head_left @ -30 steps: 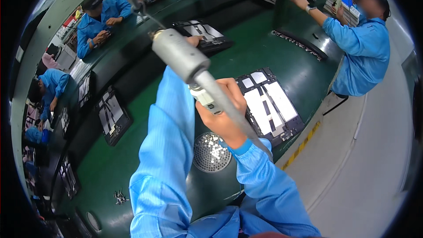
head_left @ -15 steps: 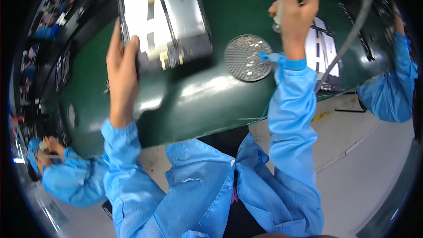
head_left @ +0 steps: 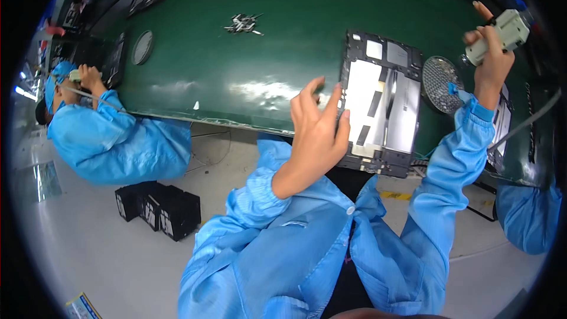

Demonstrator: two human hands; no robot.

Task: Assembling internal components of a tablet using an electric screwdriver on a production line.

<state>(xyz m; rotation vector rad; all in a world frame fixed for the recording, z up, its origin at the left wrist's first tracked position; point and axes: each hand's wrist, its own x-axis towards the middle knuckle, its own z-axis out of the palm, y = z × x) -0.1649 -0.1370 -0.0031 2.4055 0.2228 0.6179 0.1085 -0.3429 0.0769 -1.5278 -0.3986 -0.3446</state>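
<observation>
An opened tablet chassis [head_left: 384,103], black-framed with pale inner panels, lies on the green belt [head_left: 248,77] in front of me. My left hand [head_left: 316,133] is beside its left edge, fingers spread, fingertips at the frame and holding nothing. My right hand [head_left: 487,59] is raised to the right of the chassis and grips a pale electric screwdriver [head_left: 503,31], whose cable [head_left: 531,118] trails off right. A round mesh dish [head_left: 440,77] sits between the chassis and that hand.
A small pile of screws [head_left: 242,23] and another round dish [head_left: 142,47] lie farther along the belt. A co-worker in blue [head_left: 112,139] works at the left, another blue sleeve [head_left: 528,215] shows at right. Black boxes [head_left: 156,207] stand on the floor.
My left hand gripped the chassis half a second ago; now its fingers are spread at the chassis edge. My right hand still holds the screwdriver up. The view has swung over the belt.
</observation>
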